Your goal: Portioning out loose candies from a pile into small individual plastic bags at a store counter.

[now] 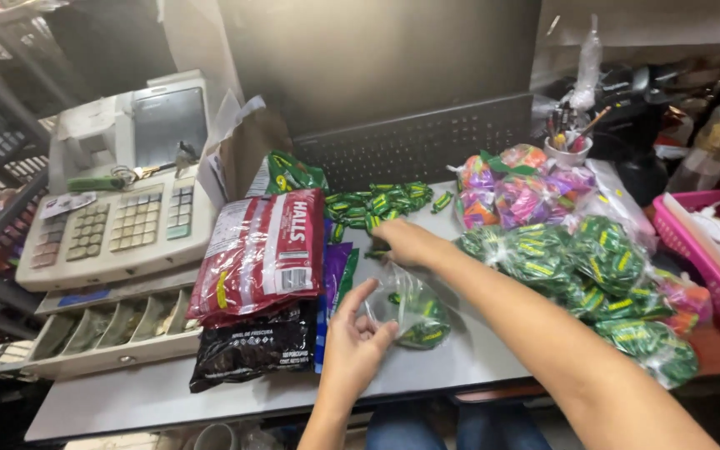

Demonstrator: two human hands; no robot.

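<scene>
Landmark: small clear bag [410, 307], lying on the grey counter [168, 392] just right of the red candy bag [260, 254].

Left hand [354, 337] is pinching the clear bag's left edge, fingers curled on the plastic, holding the mouth open; a few green candies are sitting inside it. Right hand [406, 240] is reaching past the far side of the clear bag, knuckles up, fingers closing over loose green candies [377, 202]; can't tell how many it's grasping, the palm is hiding them.

Key relation: the loose pile is lying directly beyond the clear bag, stretched left-right across the counter. Right hand is nearer the pile and already touching its near edge; left hand is nearer the bag.

Right of the clear bag, filled candy bags [577, 267] are stacking up. Black pouch [252, 350] is sitting left of it; cash register [118, 217] is further left, well apart.
</scene>
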